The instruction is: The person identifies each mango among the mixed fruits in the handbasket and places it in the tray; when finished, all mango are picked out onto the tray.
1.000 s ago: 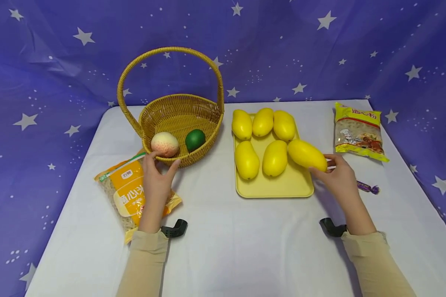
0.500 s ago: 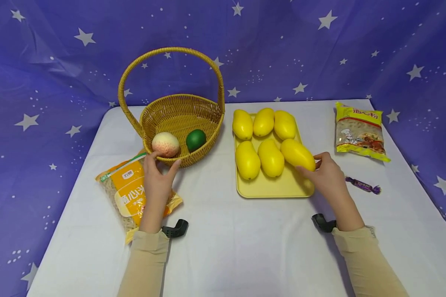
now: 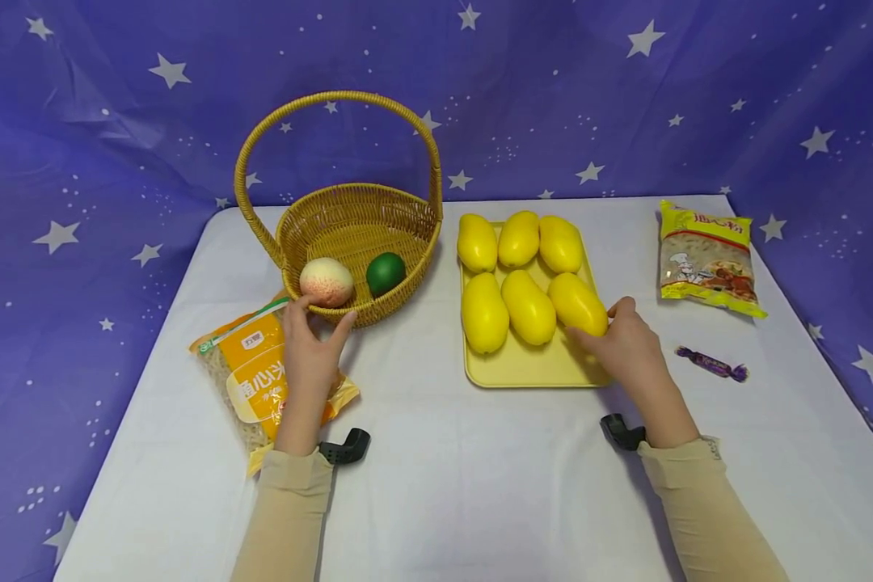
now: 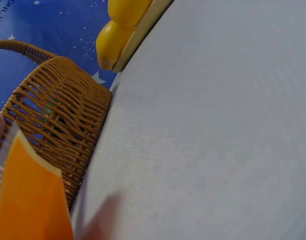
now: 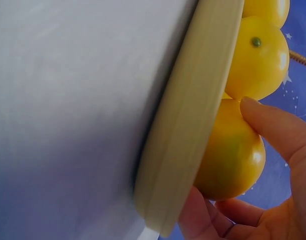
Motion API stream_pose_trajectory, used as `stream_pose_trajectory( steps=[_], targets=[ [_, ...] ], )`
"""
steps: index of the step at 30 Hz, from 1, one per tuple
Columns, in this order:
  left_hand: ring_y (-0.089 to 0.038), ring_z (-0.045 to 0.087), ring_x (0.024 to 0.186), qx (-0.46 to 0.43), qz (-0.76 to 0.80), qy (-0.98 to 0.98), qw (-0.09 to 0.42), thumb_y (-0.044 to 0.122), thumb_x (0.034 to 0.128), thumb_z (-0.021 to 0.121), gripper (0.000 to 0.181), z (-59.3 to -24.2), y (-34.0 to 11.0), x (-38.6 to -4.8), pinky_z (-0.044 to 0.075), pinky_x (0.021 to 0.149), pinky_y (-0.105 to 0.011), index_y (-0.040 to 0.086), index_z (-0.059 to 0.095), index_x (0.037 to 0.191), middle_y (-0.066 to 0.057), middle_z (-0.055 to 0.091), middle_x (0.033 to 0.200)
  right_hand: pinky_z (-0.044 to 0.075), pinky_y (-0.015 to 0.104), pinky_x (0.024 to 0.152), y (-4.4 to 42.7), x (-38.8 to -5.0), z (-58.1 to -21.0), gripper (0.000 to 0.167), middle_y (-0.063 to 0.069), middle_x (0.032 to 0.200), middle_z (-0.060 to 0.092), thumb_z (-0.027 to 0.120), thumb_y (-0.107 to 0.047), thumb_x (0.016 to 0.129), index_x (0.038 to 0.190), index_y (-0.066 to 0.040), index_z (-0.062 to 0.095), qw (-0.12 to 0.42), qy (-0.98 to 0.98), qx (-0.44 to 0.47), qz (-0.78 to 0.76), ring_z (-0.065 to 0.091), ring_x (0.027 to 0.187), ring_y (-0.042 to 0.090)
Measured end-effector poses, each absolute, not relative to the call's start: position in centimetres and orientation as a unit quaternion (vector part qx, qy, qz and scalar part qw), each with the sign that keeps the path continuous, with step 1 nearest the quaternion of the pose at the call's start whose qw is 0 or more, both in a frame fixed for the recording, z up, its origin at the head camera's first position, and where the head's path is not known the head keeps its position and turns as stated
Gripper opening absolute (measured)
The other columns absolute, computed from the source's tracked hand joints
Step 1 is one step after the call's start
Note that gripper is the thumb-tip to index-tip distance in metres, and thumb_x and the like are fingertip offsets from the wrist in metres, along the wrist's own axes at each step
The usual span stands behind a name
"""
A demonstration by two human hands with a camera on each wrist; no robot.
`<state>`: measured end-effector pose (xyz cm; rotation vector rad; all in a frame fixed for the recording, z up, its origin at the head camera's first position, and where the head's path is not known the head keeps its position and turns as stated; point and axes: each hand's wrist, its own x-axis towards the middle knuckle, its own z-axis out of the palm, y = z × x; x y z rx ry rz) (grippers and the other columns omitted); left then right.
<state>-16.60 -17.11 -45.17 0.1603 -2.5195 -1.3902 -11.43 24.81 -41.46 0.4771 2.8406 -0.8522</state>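
Several yellow mangoes (image 3: 529,307) lie in two rows on a pale yellow tray (image 3: 531,373). My right hand (image 3: 626,352) holds the nearest-right mango (image 3: 577,304) over the tray's right side, thumb on one side and fingers on the other. In the right wrist view this mango (image 5: 232,155) sits against its neighbour, low by the tray rim (image 5: 192,115). A wicker basket (image 3: 360,202) with a tall handle stands at left. In it lie a peach (image 3: 326,282) and a dark green round fruit (image 3: 385,275). My left hand (image 3: 311,352) rests with spread fingers at the basket's front rim.
An orange bag of dried food (image 3: 255,372) lies partly under the left hand. At the right back is a yellow bag (image 3: 709,260); a purple-wrapped candy (image 3: 711,364) lies right of the right hand. Starry blue cloth (image 3: 516,97) hangs behind the white table.
My right hand has moved left with the mango and lowered it into the front row. The middle front mango has shifted left and tilted. The left hand stays at the basket rim.
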Motion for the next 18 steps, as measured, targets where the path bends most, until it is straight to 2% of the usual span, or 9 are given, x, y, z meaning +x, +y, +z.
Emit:
stream_pose_trajectory(
  steps=[6, 13, 18],
  targets=[
    [-0.023, 0.038, 0.129, 0.059, -0.479, -0.867, 0.124, 0.059, 0.0812, 0.068, 0.071, -45.1, -17.3, -16.6, 0.033, 0.107, -0.042, 0.018, 0.041, 0.133, -0.006, 0.035, 0.14, 0.044, 0.036, 0.06, 24.5, -11.6, -41.4, 0.092, 0.024, 0.1, 0.052, 0.068, -0.064, 0.077, 0.125, 0.006, 0.031, 0.082, 0.941, 0.161, -0.288, 0.052, 0.08, 0.035],
    [-0.021, 0.04, 0.128, 0.061, -0.484, -0.864, 0.127, 0.06, 0.0801, 0.069, 0.071, -45.2, -17.5, -16.5, 0.034, 0.106, -0.039, 0.019, 0.042, 0.132, -0.005, 0.037, 0.137, 0.045, 0.035, 0.059, 24.9, -11.2, -41.2, 0.096, 0.02, 0.097, 0.057, 0.066, -0.066, 0.078, 0.131, 0.006, 0.031, 0.085, 0.948, 0.133, -0.276, 0.055, 0.074, 0.029],
    [-0.023, 0.04, 0.127, 0.065, -0.477, -0.868, 0.125, 0.059, 0.0805, 0.068, 0.072, -45.4, -17.7, -16.5, 0.034, 0.106, -0.041, 0.019, 0.041, 0.133, -0.007, 0.037, 0.137, 0.044, 0.034, 0.058, 25.2, -10.1, -40.4, 0.094, 0.018, 0.098, 0.058, 0.062, -0.064, 0.082, 0.137, 0.005, 0.031, 0.046, 0.948, 0.131, -0.285, 0.057, 0.074, 0.029]
  ],
)
